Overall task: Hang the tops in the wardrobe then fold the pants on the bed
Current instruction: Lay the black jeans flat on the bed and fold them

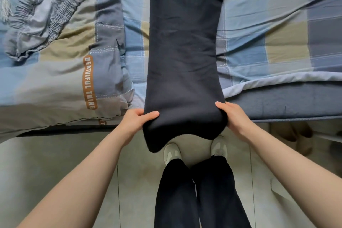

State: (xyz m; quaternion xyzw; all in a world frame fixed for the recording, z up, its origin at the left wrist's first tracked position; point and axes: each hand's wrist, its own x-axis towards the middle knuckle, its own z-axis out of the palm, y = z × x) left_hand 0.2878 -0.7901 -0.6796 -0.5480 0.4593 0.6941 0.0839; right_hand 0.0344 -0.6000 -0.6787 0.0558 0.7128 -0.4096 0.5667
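Currently folding: long dark navy cloth pants (182, 52) lie lengthwise across the blue-and-tan plaid bed (277, 29), near end hanging over the edge. My left hand (137, 119) and right hand (232, 116) each pinch one corner, well apart. Judgement: lift both corners evenly, keep the edge taut, carry it forward squarely to avoid skewed creases.

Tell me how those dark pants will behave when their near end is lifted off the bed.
The dark pants are probably floppy: the end sags between the left hand and right hand. Likely not slippery; the cloth looks matte.
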